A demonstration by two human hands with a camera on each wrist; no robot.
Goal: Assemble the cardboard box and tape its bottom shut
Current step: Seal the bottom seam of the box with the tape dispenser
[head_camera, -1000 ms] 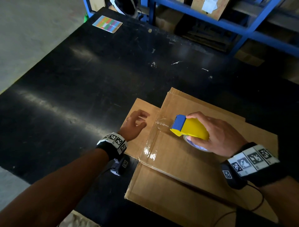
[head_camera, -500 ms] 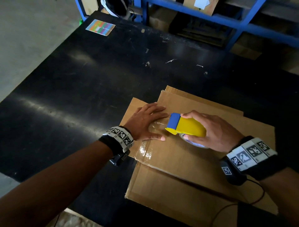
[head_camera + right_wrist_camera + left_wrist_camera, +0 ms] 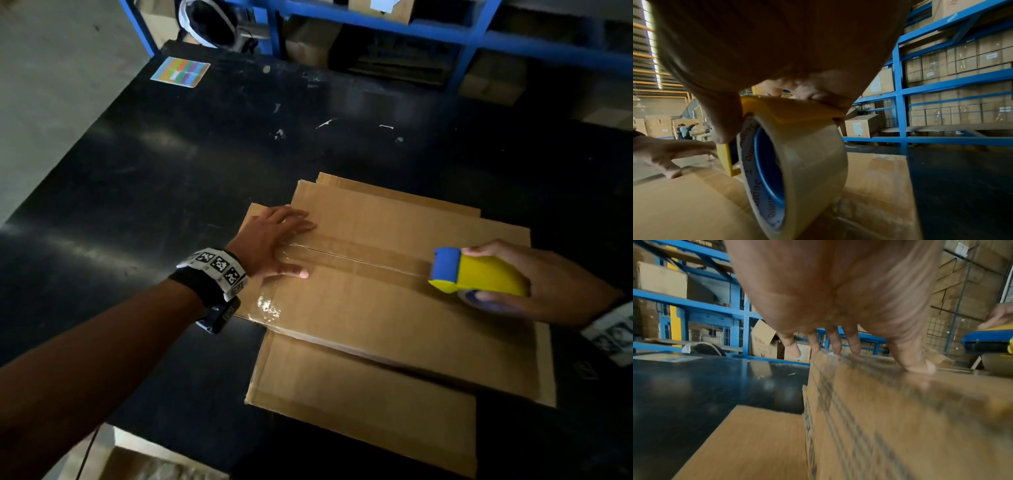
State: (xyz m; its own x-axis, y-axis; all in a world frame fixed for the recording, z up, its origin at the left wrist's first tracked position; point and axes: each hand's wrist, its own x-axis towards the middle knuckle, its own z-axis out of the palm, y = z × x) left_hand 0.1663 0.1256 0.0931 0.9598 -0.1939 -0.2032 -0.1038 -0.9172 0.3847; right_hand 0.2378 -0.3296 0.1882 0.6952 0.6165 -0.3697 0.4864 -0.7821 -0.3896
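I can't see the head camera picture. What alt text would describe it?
A person's right hand grips a yellow and blue tape dispenser, with clear tape laid along the seam of a cardboard box, while the left hand presses flat on the tape's start. The box sits on a black table.

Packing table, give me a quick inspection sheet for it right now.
Surface: black table, scuffed, white flecks.
Job's things: cardboard box, clear tape laid along its seam; more flat cardboard under it.
Clutter: colourful card at the far corner.
Hands: left hand flat on the tape's start; right hand grips the tape dispenser.
Cables: thin one below the left forearm.
Surroundings: blue shelving with boxes.
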